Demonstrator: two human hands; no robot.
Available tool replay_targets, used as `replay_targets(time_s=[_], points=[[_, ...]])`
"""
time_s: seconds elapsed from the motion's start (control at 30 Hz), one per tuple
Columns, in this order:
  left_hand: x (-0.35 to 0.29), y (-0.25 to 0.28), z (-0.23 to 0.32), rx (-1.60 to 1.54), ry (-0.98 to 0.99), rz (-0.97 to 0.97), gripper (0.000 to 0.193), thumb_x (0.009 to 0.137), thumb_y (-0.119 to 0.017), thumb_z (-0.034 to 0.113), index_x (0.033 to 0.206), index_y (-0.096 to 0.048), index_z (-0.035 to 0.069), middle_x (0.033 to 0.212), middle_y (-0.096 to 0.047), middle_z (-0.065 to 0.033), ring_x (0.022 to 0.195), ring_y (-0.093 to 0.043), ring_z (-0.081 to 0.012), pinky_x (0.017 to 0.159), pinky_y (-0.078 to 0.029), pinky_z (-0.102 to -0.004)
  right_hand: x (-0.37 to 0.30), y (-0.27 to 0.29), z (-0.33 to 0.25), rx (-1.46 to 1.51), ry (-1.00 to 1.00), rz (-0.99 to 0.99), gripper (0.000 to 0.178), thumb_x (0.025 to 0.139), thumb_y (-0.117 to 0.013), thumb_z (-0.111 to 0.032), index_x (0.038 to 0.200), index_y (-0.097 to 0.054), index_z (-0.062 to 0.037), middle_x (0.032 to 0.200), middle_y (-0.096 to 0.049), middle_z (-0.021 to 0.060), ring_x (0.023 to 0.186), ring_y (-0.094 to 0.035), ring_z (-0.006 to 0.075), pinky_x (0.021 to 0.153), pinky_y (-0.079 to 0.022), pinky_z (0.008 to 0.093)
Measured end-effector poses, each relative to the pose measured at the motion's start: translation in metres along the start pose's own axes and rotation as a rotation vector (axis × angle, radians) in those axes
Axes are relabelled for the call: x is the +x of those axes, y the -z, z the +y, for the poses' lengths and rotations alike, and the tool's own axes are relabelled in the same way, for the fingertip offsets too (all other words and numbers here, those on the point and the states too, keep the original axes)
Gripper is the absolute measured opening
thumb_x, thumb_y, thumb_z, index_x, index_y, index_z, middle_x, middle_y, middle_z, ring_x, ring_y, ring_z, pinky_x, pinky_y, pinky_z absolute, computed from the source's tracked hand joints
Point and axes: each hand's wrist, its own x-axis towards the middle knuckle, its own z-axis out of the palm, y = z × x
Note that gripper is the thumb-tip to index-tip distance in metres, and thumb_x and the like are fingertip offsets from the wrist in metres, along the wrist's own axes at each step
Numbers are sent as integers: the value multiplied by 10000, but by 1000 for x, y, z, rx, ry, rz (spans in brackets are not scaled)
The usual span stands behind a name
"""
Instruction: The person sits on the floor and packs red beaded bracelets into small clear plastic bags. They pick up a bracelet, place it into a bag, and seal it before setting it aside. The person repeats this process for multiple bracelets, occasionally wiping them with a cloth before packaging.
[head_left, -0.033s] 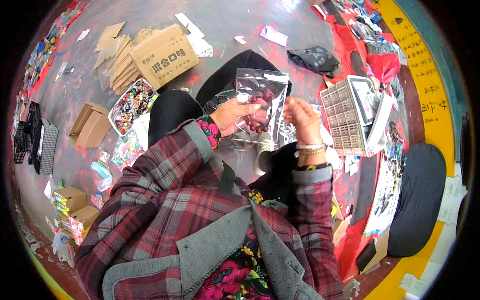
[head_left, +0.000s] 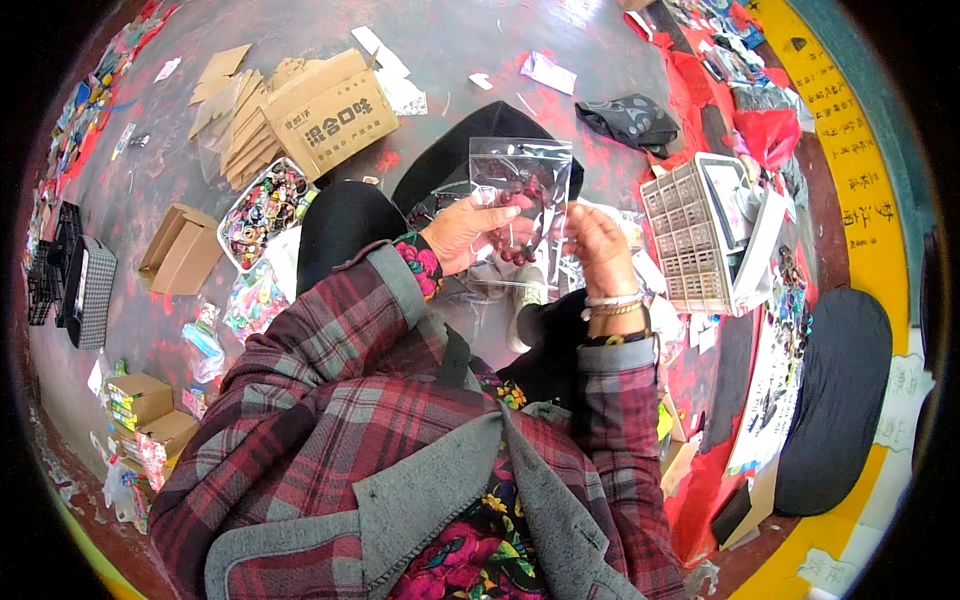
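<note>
A clear plastic bag (head_left: 548, 163) is held up above my lap. Inside it, or right behind its film, lies a dark red bead bracelet (head_left: 530, 195); glare hides which. My left hand (head_left: 462, 232) grips the bag's left side, thumb across the front and fingers behind the film. My right hand (head_left: 603, 250), wearing bracelets at the wrist, has its fingertips pinched at the bag's right edge. Other clear bags below the hands are partly hidden.
Left of my knee stands a white basket (head_left: 228, 240) of mixed small trinkets, near flattened cardboard (head_left: 245, 130) and a printed carton (head_left: 330, 110). A beige plastic crate (head_left: 685, 240) stands at right. A black cushion (head_left: 835, 400) lies farther right.
My right hand has moved left and slightly down to the bag's right edge, its fingers now closing on it. The bag has shifted slightly left; my left hand keeps its grip.
</note>
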Motion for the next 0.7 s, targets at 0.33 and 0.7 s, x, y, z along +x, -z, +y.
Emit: replay_targets(time_s=[0.33,0.7], points=[[0,-3,-19,-229,6,-27,311,887,-533,206,1148,-476,47,999,-559,-110,892,-564,-225,784,-473,-393,0,-23,4,-218,161,87,113,814,-633,-115,847,-651,-8,697,-591,-29,602,-485,37,538,-383,177],[-2,-5,-22,-275,24,-117,457,935,-366,369,1255,-394,43,1169,-526,-150,1045,-537,-306,897,-425,-460,5,-27,-2,-530,264,143,118,820,-602,-108,830,-642,3,686,-601,11,616,-513,63,555,-425,225]])
